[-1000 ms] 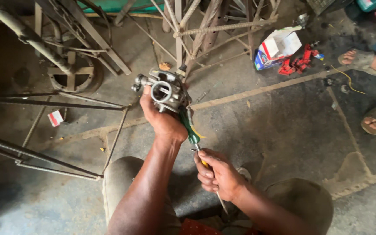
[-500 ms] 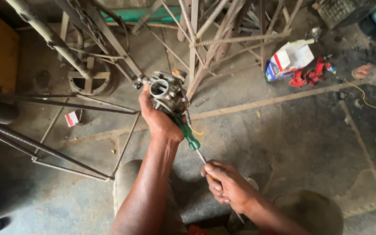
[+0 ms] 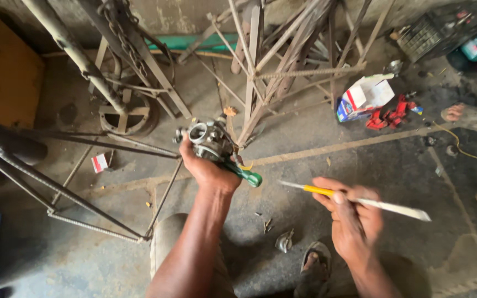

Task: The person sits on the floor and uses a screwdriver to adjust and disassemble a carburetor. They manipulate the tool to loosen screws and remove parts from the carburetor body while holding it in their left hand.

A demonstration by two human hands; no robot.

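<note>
Right hand now off one carburetor

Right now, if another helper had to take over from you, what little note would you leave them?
Left hand: gripping the small metal engine part, held up over the concrete floor, with a green-handled screwdriver held against it.
Right hand: closed on a yellow-handled tool, held level and apart from the part.
Nearby: small loose metal bits on the floor by the sandalled foot; a torn white box and red tool further off.
Done: cannot tell from here.
Left: the two tools are both off the part's fasteners; no work contact at this moment.
</note>
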